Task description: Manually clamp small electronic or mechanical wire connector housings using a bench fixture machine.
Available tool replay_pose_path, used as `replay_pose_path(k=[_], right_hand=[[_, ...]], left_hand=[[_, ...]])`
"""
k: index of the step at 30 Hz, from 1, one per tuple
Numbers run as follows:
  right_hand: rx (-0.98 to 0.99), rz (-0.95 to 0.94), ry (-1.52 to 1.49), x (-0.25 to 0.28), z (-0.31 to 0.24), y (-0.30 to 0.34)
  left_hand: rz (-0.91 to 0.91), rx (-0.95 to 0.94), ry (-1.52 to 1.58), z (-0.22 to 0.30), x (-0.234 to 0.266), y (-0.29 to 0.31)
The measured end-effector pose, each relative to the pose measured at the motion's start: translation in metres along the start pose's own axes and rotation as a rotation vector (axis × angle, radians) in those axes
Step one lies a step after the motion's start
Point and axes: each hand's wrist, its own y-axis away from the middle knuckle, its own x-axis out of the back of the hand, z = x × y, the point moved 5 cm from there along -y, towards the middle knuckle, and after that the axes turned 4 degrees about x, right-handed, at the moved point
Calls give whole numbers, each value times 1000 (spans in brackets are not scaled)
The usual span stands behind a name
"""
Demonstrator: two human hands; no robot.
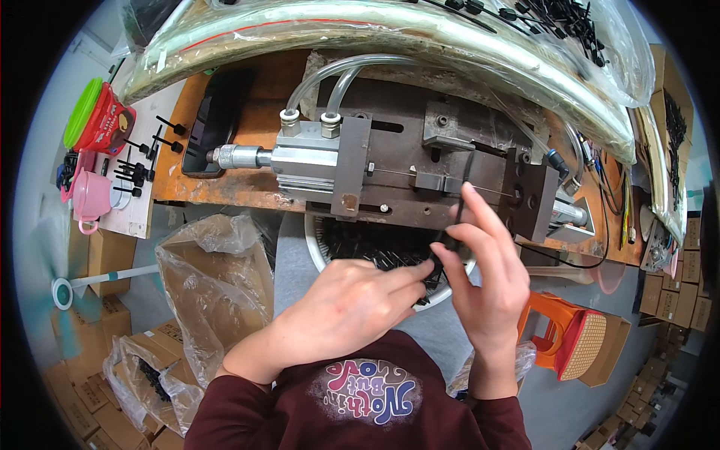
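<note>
My right hand (487, 270) is raised at the front edge of a metal clamping fixture (397, 199), thumb and fingers bent round a thin black plastic strip (466, 172). The strip stands nearly upright against the fixture's small metal block (431, 181). My left hand (360, 292) reaches across the body with its fingers closed, its fingertips by the right thumb. What they hold is hidden among dark pieces. Below both hands, a white basket (315, 247) holds many thin black parts (375, 244).
An air cylinder (304, 165) with clear hoses (341, 64) sits left on the fixture. A dark phone (214, 124) lies on the wooden bench (176, 184). Black pieces (135, 172), a pink cup (91, 196) and a red tub (109, 124) stand left. An orange stool (551, 330) is at right.
</note>
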Motion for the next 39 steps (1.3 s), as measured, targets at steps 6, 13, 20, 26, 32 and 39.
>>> replay_pose_path(k=[6, 13, 20, 26, 32, 39], right_hand=[[-3, -143, 157, -17, -7, -7], [-7, -189, 194, -14, -8, -9], [29, -288, 94, 3, -11, -29], [-39, 35, 33, 52, 26, -120], [-121, 53, 486, 89, 158, -215], [-313, -252, 354, 46, 169, -216]], left_hand=[[-181, 8, 122, -9, -29, 15], [-271, 34, 109, -22, -54, 18], [-251, 45, 106, -32, -54, 20], [-96, -1, 69, -34, -47, 26], [-55, -39, 75, -32, -51, 31], [-122, -7, 84, -35, -55, 39]])
